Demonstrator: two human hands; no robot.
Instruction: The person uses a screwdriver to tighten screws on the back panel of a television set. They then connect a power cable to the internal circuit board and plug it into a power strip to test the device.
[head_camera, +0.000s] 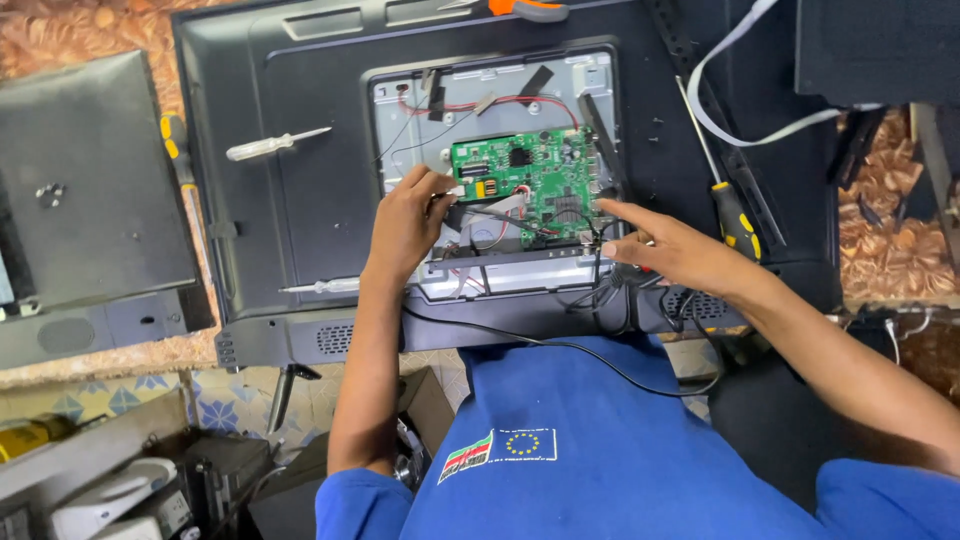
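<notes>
Nearest: blue fabric shirt (600, 460) of the person, thin black cable (560, 347) trailing across the lap edge. Just beyond, flat black plastic television back panel (300, 200) lying face down, centre cover off, bare grey metal chassis plate (400, 110) exposed.

Left hand (405, 225) rests on the chassis at the left edge of the green rectangular circuit board (525, 180); fingertips pinched together on a small white connector (457, 191) at the board's left side. Red and black wires run off there.

Right hand (675, 250) lies at the board's near right corner, fingers loosely apart, index finger stretched out, pointing left, tip touching the board edge. Holds nothing that I can see.

Right of that hand: yellow-and-black-handled screwdriver (735, 220) on the panel. Left of the board: clear-handled screwdriver (265, 146). Farther right, white flat ribbon cable (720, 125) curling over the panel. Far edge: orange-handled tool (530, 8), partly out of view.
</notes>
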